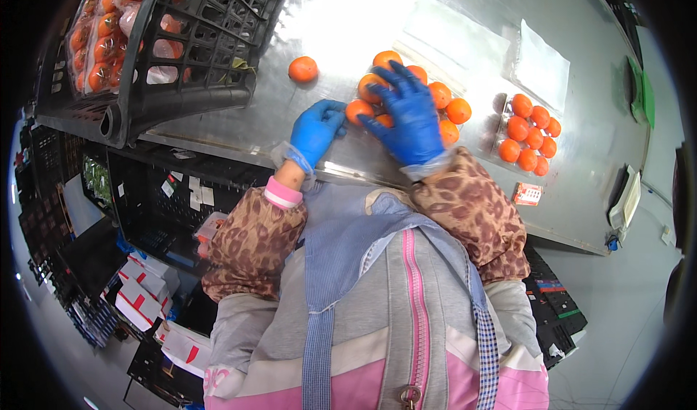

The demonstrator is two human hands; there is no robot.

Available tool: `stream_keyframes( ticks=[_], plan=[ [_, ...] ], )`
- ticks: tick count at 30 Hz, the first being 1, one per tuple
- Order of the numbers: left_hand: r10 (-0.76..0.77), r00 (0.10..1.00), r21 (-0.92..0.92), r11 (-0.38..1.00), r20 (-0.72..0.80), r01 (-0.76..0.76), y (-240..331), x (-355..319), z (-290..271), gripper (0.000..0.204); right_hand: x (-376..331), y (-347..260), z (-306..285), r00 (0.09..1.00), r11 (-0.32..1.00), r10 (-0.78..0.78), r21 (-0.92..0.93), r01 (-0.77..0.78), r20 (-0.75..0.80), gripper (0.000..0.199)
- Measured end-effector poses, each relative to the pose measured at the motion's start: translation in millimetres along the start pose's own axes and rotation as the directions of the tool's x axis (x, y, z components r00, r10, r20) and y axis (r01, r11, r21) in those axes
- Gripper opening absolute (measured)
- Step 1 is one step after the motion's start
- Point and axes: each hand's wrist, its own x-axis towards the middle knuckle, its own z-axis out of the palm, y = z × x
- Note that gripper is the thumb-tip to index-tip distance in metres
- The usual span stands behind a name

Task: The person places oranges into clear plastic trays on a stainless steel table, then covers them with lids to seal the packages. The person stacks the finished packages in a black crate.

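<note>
In the middle of the table, round orange fruits [458, 111] sit close together in a clear plastic tray [434, 129]. My right hand [410, 116], in a blue glove, lies over these fruits with its fingers spread, touching some of them and covering part of the group. My left hand [314, 130], gloved the same way, rests at the tray's left side near the table's front edge. Its fingers are curled together, and what they hold, if anything, is hidden. A single orange fruit [303, 69] lies apart, beyond my left hand.
Another clear tray of orange fruits [533, 138] stands at the right, beside a stack of clear plastic sheets or lids [541, 65]. A black crate [196, 47] with packed fruit is at the far left. A small printed card [528, 194] lies near the front edge. Black crates and white boxes [141, 294] stand below left.
</note>
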Motion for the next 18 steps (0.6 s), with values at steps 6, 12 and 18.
stream_keyframes(
  ticks=[6, 12, 18],
  plan=[
    [-0.1, 0.994, 0.086, 0.992, 0.037, 0.097, -8, -18, 3, 0.016, -36, 67, -62, 0.91, 0.96, 0.279, 0.119, -0.254, -0.308, 0.031],
    [-0.138, 0.979, -0.007, 0.99, 0.152, 0.14, 1, -30, -2, 0.026, -101, 85, -88, 0.816, 0.878, 0.478, 0.146, -0.456, -0.326, 0.025],
    [-0.026, 0.996, 0.118, 0.993, 0.087, 0.015, 9, -26, 6, 0.041, -167, 63, -87, 0.913, 0.915, 0.401, 0.002, -0.402, -0.072, 0.034]
  ],
)
